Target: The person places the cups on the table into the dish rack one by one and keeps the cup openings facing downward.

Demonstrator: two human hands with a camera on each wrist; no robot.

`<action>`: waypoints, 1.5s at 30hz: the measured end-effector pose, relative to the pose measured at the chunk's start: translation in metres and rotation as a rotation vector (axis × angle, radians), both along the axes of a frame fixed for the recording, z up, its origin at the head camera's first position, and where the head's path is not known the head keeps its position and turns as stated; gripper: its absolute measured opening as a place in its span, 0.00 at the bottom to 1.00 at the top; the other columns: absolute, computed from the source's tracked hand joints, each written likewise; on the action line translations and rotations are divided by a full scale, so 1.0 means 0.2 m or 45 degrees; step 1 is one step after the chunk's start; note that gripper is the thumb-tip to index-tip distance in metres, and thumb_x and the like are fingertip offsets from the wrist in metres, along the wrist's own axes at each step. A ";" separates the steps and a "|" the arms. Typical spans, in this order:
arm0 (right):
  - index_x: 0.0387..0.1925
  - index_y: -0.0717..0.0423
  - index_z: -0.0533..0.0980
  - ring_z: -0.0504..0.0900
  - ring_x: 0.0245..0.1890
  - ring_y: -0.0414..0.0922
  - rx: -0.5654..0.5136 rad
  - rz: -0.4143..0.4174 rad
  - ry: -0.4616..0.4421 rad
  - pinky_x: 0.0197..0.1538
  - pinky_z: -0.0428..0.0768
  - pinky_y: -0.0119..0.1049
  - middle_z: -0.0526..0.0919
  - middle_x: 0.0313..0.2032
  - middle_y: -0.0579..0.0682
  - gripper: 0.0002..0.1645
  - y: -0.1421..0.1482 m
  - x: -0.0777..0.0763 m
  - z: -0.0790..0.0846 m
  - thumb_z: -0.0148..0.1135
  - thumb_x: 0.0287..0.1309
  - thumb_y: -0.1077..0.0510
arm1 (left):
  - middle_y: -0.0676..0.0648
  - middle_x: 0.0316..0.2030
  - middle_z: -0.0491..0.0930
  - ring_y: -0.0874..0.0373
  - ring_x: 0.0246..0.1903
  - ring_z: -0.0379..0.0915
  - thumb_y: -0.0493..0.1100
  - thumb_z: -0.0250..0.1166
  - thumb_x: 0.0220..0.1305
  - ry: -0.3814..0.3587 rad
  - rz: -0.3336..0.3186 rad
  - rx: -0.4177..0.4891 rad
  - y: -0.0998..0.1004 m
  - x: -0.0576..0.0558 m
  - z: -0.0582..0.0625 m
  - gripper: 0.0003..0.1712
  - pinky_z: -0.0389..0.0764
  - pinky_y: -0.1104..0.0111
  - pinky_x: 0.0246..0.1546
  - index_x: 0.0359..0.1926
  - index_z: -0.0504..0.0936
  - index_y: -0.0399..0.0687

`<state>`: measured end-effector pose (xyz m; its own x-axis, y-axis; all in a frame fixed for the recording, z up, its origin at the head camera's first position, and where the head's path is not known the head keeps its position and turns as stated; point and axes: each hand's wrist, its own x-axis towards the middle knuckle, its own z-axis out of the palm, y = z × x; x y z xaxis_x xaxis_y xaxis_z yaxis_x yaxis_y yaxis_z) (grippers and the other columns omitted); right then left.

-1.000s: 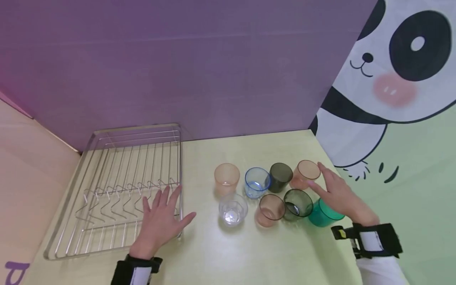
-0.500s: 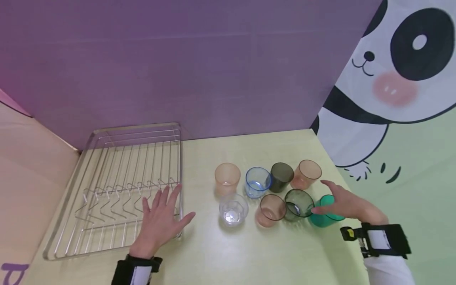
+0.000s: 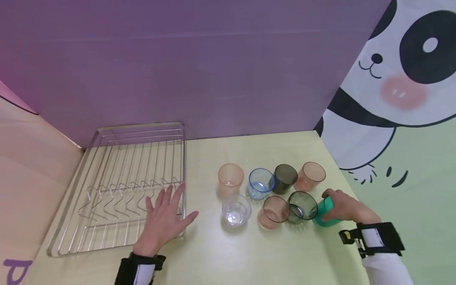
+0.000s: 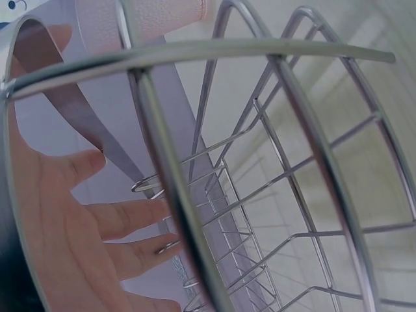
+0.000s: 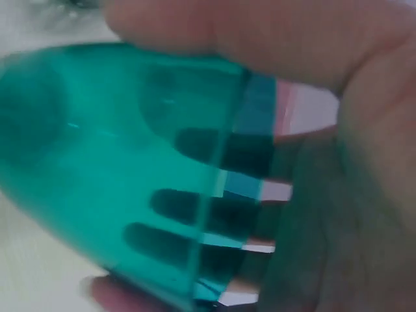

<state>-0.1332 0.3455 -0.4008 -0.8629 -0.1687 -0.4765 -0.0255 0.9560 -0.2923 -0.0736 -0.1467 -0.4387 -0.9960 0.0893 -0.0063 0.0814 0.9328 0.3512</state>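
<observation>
My right hand [image 3: 343, 208] grips the teal glass [image 3: 322, 219] at the right side of the table. In the right wrist view the thumb lies along one side of this glass [image 5: 97, 156], and the fingers show dark through its wall from the other side. My left hand [image 3: 162, 221] lies with fingers spread at the right side of the wire rack [image 3: 142, 126] and holds nothing. In the left wrist view its fingertips reach among the rack's wires. Left of the teal glass, close by, stands a grey-green glass [image 3: 302, 215].
A pinkish-brown glass [image 3: 270, 222], a clear glass [image 3: 236, 215], an orange glass [image 3: 230, 184], a blue-rimmed glass [image 3: 259, 193], a dark glass [image 3: 283, 182] and a pink glass [image 3: 308, 183] stand mid-table. Beyond the back edge hangs a purple cloth [image 3: 213, 79].
My right hand has come from beside the pink glass down to the teal glass and has closed around it. The left hand keeps its place at the rack.
</observation>
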 end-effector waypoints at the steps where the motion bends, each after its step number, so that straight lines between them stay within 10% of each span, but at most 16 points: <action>1: 0.56 0.69 0.68 0.75 0.39 0.53 0.003 -0.005 0.008 0.40 0.81 0.46 0.74 0.44 0.65 0.44 0.00 -0.01 -0.01 0.77 0.40 0.52 | 0.28 0.72 0.57 0.26 0.70 0.54 0.69 0.60 0.60 -0.001 0.000 -0.003 0.00 0.00 0.00 0.51 0.43 0.24 0.65 0.77 0.53 0.53; 24: 0.54 0.67 0.68 0.75 0.41 0.56 -0.050 -0.030 0.049 0.40 0.81 0.47 0.73 0.44 0.67 0.42 0.06 -0.04 -0.03 0.76 0.41 0.51 | 0.29 0.72 0.58 0.26 0.69 0.54 0.69 0.60 0.61 0.011 0.015 0.028 -0.04 -0.03 0.03 0.50 0.45 0.24 0.64 0.76 0.53 0.54; 45: 0.61 0.78 0.58 0.72 0.44 0.69 -0.005 -0.228 0.386 0.38 0.80 0.57 0.68 0.50 0.80 0.50 0.15 -0.09 0.33 0.70 0.54 0.46 | 0.34 0.75 0.53 0.32 0.72 0.51 0.67 0.57 0.66 -0.031 0.042 0.311 -0.14 -0.08 0.10 0.50 0.35 0.22 0.63 0.77 0.50 0.46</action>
<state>-0.1518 0.3753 -0.3355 -0.9810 -0.0032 -0.1939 0.0564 0.9520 -0.3007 -0.0893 -0.1753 -0.4184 -0.9982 0.0583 -0.0128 0.0407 0.8218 0.5683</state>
